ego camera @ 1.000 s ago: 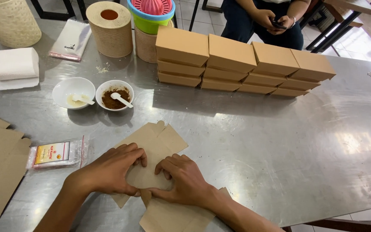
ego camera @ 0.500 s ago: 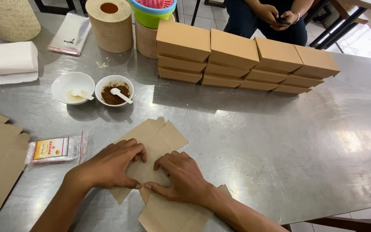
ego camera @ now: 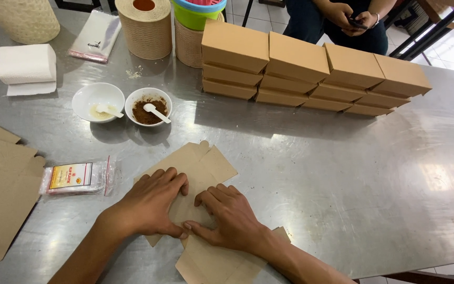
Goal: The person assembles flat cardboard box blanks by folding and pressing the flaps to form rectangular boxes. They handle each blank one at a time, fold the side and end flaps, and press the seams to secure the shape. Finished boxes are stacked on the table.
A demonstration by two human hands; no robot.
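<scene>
The steel bench (ego camera: 316,173) carries everything, and the flat cardboard box blank (ego camera: 206,168) near its front edge is the mark for the rest. Far behind the blank, a row of closed brown boxes (ego camera: 311,71) stands in four stacks. To the blank's left lies a pile of more flat cardboard sheets (ego camera: 1,184). Behind it and to the left stand a brown paper roll (ego camera: 145,31) and a folded white towel stack (ego camera: 26,66). Nearer, just behind the blank's left side, sit two white bowls, one with brown powder (ego camera: 148,105) and one with a pale paste (ego camera: 98,101), each holding a small white spoon. A small clear packet with a yellow and red label (ego camera: 77,178) lies just left of the blank.

The left hand (ego camera: 151,202) lies flat on the blank, fingers spread and pressing down, its grip holding nothing closed. The right hand (ego camera: 227,215) rests beside it, also pressing the cardboard, fingers bent at a fold, thumb tip touching the left thumb. Another person's hands (ego camera: 356,16) show beyond the boxes.
</scene>
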